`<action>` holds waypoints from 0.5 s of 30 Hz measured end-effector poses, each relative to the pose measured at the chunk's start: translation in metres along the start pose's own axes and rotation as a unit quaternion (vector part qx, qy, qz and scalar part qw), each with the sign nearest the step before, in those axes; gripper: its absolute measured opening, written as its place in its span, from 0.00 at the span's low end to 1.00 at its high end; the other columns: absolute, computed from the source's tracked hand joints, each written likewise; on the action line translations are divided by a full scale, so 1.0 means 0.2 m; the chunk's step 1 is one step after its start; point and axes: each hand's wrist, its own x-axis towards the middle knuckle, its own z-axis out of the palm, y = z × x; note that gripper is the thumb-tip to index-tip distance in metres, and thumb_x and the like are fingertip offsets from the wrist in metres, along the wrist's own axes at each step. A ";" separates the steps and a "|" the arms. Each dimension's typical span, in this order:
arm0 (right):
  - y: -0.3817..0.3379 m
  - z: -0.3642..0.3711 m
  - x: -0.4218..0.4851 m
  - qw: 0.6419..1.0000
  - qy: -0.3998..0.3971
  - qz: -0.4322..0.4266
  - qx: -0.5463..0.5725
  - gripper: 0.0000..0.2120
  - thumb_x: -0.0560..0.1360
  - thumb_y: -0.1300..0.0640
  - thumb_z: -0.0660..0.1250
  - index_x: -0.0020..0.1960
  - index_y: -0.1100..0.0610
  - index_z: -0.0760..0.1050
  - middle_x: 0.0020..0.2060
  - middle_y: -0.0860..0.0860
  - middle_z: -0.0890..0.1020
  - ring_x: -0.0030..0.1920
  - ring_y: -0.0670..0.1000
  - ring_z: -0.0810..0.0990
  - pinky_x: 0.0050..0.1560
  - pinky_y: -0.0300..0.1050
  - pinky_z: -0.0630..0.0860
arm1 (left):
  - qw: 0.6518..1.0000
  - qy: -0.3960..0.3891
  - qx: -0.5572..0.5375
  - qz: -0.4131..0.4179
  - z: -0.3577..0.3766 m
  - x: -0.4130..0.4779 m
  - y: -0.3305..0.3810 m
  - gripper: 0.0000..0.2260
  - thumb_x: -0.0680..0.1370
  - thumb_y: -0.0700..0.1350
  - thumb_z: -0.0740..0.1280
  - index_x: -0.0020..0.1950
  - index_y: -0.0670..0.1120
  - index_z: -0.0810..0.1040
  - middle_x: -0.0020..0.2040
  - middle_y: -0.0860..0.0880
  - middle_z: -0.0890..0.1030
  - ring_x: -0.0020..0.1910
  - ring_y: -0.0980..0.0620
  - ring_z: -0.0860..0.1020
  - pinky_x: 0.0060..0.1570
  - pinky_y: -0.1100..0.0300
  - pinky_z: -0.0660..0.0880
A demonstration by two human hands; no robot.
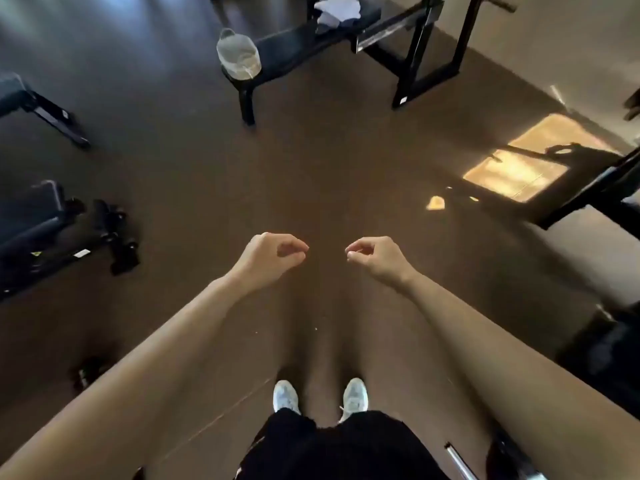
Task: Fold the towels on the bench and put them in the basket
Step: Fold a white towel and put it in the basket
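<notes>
A black weight bench (294, 50) stands far ahead at the top of the view. Crumpled white towels (337, 12) lie on its far part. A pale woven basket (238, 53) with a handle sits on the bench's near end. My left hand (268, 256) and my right hand (375, 256) hang in front of me over the brown floor, well short of the bench. Both have their fingers loosely curled, and neither holds anything.
Other black gym benches (31, 220) stand at the left, with dumbbells (117, 233) beside them. A black rack frame (588, 195) is at the right, next to a sunlit patch on the floor. A bar end (460, 462) shows at bottom right.
</notes>
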 end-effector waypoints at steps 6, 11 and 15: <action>0.11 0.06 0.13 0.999 -0.005 0.034 -0.015 0.06 0.76 0.56 0.72 0.50 0.53 0.86 0.44 0.48 0.87 0.42 0.40 0.81 0.49 0.37 0.75 | 0.996 -0.003 -0.068 -0.050 0.10 0.05 -0.16 0.07 0.79 0.42 0.73 0.54 0.52 0.88 0.50 0.59 0.87 0.51 0.62 0.84 0.59 0.62 0.78; 0.00 0.08 0.48 0.999 -0.018 0.031 -0.019 0.06 0.76 0.55 0.71 0.50 0.54 0.86 0.44 0.48 0.87 0.44 0.43 0.82 0.52 0.40 0.77 | 0.994 -0.008 -0.092 -0.059 -0.04 0.34 -0.29 0.07 0.80 0.42 0.72 0.55 0.51 0.88 0.49 0.59 0.87 0.50 0.64 0.84 0.55 0.68 0.76; -0.16 0.07 0.87 0.999 -0.027 0.019 -0.037 0.05 0.77 0.55 0.71 0.49 0.52 0.86 0.43 0.48 0.87 0.43 0.43 0.81 0.52 0.43 0.78 | 0.993 0.002 -0.113 -0.043 -0.26 0.74 -0.40 0.07 0.80 0.42 0.72 0.55 0.52 0.87 0.49 0.59 0.87 0.50 0.64 0.84 0.53 0.71 0.74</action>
